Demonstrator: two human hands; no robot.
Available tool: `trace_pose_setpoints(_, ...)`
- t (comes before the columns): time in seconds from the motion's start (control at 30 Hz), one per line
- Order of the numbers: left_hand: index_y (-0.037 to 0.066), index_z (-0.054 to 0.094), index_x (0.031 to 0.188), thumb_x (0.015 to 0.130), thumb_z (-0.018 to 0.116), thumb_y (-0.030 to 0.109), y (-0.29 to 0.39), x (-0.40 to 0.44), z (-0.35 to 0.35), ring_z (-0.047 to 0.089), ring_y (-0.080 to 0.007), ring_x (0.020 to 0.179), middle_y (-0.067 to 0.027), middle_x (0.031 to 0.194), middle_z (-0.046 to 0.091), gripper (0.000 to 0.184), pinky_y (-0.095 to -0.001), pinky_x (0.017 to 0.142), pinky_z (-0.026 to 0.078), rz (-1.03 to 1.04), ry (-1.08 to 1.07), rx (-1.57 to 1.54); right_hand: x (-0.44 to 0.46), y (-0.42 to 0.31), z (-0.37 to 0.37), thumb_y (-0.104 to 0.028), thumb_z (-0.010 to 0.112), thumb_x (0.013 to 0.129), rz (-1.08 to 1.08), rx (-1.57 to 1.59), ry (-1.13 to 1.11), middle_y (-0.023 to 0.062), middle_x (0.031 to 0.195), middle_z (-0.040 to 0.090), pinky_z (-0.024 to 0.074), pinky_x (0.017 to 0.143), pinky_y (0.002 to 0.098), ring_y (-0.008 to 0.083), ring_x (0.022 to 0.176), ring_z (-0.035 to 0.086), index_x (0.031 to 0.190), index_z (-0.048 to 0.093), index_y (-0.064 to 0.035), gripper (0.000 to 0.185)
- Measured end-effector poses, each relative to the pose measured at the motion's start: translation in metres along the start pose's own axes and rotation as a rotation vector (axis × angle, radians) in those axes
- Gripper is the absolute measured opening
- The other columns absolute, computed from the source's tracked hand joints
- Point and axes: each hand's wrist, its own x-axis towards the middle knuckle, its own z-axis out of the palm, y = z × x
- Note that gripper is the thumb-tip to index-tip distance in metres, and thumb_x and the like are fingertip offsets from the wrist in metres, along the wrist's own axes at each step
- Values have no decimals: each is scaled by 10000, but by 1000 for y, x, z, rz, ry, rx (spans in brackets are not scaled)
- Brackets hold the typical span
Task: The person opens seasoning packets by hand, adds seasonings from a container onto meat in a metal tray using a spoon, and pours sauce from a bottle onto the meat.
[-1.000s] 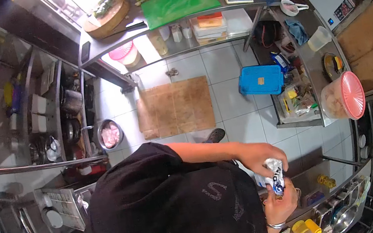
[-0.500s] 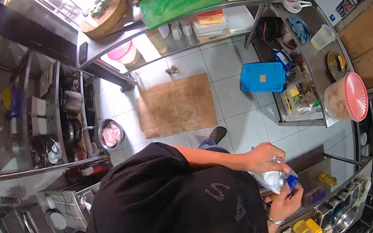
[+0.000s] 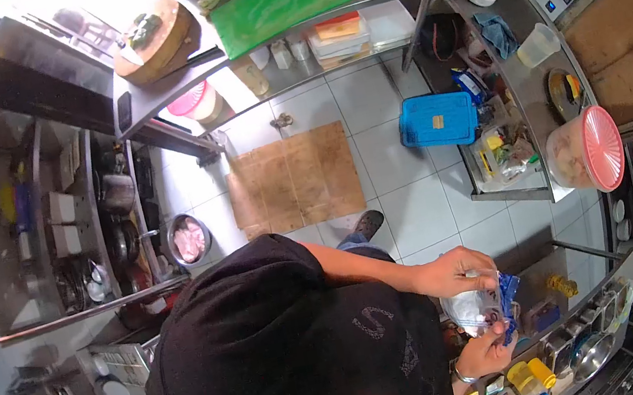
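Note:
My left hand [image 3: 455, 270] is at the top of a clear plastic bag [image 3: 465, 311] with white stuff inside, its fingers closed on the upper edge. From below, my right hand [image 3: 484, 356], with a bracelet at the wrist, pinches the bag's lower corner. A crinkled blue printed end [image 3: 508, 296] of the packet sticks out on the right, between the two hands. What the white contents are, I cannot make out. Behind the packet is a metal shelf unit with yellow-lidded jars [image 3: 527, 380] and a steel bowl [image 3: 590, 356].
A large tub with a red lid [image 3: 603, 149] stands on the right counter. A blue-lidded box [image 3: 438, 118] juts from the shelf beneath. Cardboard [image 3: 296, 180] lies on the tiled floor, beside a bowl of raw meat [image 3: 189, 241]. A green cutting board [image 3: 282, 9] is on the far counter.
The blue part of the packet has spread out and shows more between my hands. Both hands have shifted slightly, and the view has tilted a little.

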Motion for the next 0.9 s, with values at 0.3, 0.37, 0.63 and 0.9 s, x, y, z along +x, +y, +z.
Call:
trace_pose_setpoints(0.3,-8,697,985,854,732,61,3,18,-16,667,-207,958,-118,1001,702,152,-330,860,519,-148,-190,-123,-6,-2,-5,-195,653,942,223,-24,30,135,843,696,508,665,327,186,744,625,945,627,81,278)
trace_pose_setpoints(0.37,1,690,968,808,767,25,-13,16,-13,665,-179,951,-87,1001,700,179,-319,866,526,-268,-199,-234,-11,5,-10,-144,664,880,371,73,20,118,831,672,514,679,332,192,736,627,971,655,61,225)
trace_pose_setpoints(0.63,-3,693,917,961,644,190,-17,41,49,584,-77,797,-18,839,681,204,-254,724,472,-548,-294,-23,-26,2,-24,-147,712,900,449,287,264,47,748,637,426,598,252,93,664,537,908,679,24,175)
trace_pose_setpoints(0.9,23,618,978,994,578,204,-22,36,148,592,-106,791,-30,862,651,186,-266,741,467,-481,-509,-16,-61,21,-112,-136,804,740,190,7,363,79,622,600,454,524,331,226,565,595,791,717,-58,127)
